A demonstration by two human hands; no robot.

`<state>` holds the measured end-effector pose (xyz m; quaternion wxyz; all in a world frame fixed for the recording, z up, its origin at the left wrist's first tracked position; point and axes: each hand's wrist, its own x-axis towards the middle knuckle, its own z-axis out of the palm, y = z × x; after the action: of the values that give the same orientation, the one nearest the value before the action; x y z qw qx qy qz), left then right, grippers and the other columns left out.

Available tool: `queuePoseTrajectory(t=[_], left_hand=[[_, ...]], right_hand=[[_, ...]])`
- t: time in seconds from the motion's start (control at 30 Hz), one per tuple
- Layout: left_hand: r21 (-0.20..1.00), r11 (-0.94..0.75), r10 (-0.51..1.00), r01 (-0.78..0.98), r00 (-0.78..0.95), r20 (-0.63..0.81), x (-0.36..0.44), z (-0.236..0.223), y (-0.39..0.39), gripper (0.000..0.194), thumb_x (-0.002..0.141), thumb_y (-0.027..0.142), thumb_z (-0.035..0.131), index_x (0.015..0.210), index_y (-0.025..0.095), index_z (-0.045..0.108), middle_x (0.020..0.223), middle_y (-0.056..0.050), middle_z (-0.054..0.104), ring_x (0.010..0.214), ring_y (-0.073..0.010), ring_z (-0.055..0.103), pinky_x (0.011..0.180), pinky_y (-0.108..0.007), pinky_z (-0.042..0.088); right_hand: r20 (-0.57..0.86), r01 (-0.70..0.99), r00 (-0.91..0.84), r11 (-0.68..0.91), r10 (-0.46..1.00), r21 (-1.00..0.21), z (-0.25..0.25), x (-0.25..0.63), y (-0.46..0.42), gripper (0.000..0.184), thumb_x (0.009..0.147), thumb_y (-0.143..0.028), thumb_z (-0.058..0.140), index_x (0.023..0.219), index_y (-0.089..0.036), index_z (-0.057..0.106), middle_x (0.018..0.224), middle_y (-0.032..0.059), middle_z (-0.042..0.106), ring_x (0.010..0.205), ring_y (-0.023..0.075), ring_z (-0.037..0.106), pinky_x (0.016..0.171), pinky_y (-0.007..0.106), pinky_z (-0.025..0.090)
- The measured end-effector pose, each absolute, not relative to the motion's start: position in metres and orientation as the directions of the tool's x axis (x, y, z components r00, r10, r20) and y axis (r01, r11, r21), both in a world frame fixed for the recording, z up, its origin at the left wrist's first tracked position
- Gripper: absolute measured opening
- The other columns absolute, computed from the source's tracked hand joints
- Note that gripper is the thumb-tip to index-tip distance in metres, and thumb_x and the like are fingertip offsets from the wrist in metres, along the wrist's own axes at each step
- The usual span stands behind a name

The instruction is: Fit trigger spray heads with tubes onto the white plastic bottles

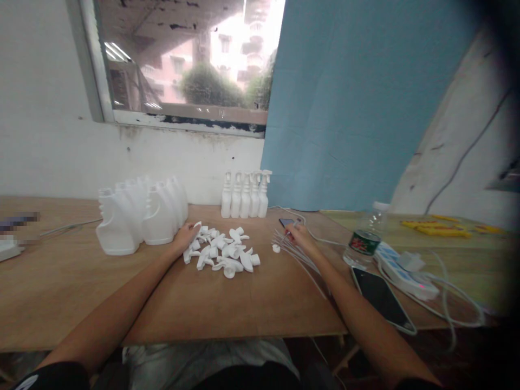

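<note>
At the left edge of a pile of white trigger spray heads (229,250), my left hand (187,235) has its fingers closed on one spray head (197,226). My right hand (299,235) is over a loose bunch of thin clear dip tubes (303,259), fingers pinched on a tube. Its fingertips are small in view, so how many tubes they hold is unclear. A small white piece (276,248) lies by the near ends of the tubes. Behind the pile, several white spray bottles (245,203) stand upright in a row with trigger heads on.
White handled jugs without caps (117,230) stand at left. On the right are a water bottle (364,241), a phone (382,298), a power strip (406,276) with cables and yellow items (434,227). A dark flat device (287,222) lies behind my right hand.
</note>
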<state>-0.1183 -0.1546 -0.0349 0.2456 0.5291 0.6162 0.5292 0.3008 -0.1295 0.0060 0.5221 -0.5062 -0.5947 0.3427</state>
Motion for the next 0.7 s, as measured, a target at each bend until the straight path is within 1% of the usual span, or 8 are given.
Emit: queuePoseTrajectory(t=[0.2,0.3,0.47,0.57,0.7], left_hand=[[0.854,-0.099,0.903,0.511,-0.314,0.293,-0.124,-0.040,-0.149,0.038,0.076,0.048,0.059,0.095,0.016,0.068,0.099,-0.011,0.071,0.097,-0.0283,0.064,0.082,-0.033,0.046],[0.824,-0.095,0.906,0.559,-0.294,0.304,-0.126,-0.043,-0.147,0.038,0.078,0.047,0.057,0.095,0.016,0.069,0.101,-0.012,0.071,0.098,-0.0278,0.064,0.085,-0.033,0.045],[0.787,-0.097,0.909,0.609,-0.267,0.319,-0.126,-0.046,-0.145,0.038,0.081,0.046,0.053,0.096,0.016,0.071,0.103,-0.013,0.071,0.099,-0.0282,0.064,0.088,-0.035,0.044],[0.777,-0.095,0.905,0.622,-0.271,0.328,-0.126,-0.045,-0.146,0.037,0.080,0.046,0.053,0.094,0.016,0.071,0.104,-0.013,0.071,0.101,-0.0295,0.063,0.089,-0.036,0.044],[0.776,-0.099,0.903,0.623,-0.272,0.334,-0.124,-0.043,-0.148,0.034,0.080,0.042,0.054,0.094,0.017,0.071,0.106,-0.012,0.071,0.103,-0.0292,0.062,0.090,-0.035,0.043]], right_hand=[[0.449,0.457,-0.032,0.413,0.893,-0.788,0.014,0.292,-0.142,0.028,0.075,-0.035,0.053,0.055,-0.016,0.060,0.038,-0.0032,0.043,0.038,0.0095,0.038,0.041,0.022,0.027],[0.471,0.486,-0.061,0.438,0.880,-0.756,0.015,0.288,-0.146,0.027,0.075,-0.033,0.052,0.056,-0.017,0.059,0.039,-0.0030,0.044,0.040,0.0105,0.039,0.043,0.022,0.028],[0.498,0.569,-0.105,0.463,0.861,-0.680,0.015,0.286,-0.146,0.027,0.073,-0.031,0.052,0.051,-0.017,0.059,0.041,-0.0015,0.046,0.044,0.0119,0.042,0.046,0.023,0.029],[0.494,0.579,-0.119,0.464,0.861,-0.670,0.014,0.285,-0.145,0.027,0.072,-0.028,0.051,0.049,-0.017,0.059,0.041,-0.0014,0.047,0.045,0.0120,0.043,0.047,0.023,0.029],[0.502,0.576,-0.140,0.483,0.853,-0.660,0.010,0.283,-0.144,0.026,0.074,-0.029,0.050,0.053,-0.017,0.061,0.043,-0.0019,0.048,0.046,0.0121,0.044,0.049,0.023,0.030]])
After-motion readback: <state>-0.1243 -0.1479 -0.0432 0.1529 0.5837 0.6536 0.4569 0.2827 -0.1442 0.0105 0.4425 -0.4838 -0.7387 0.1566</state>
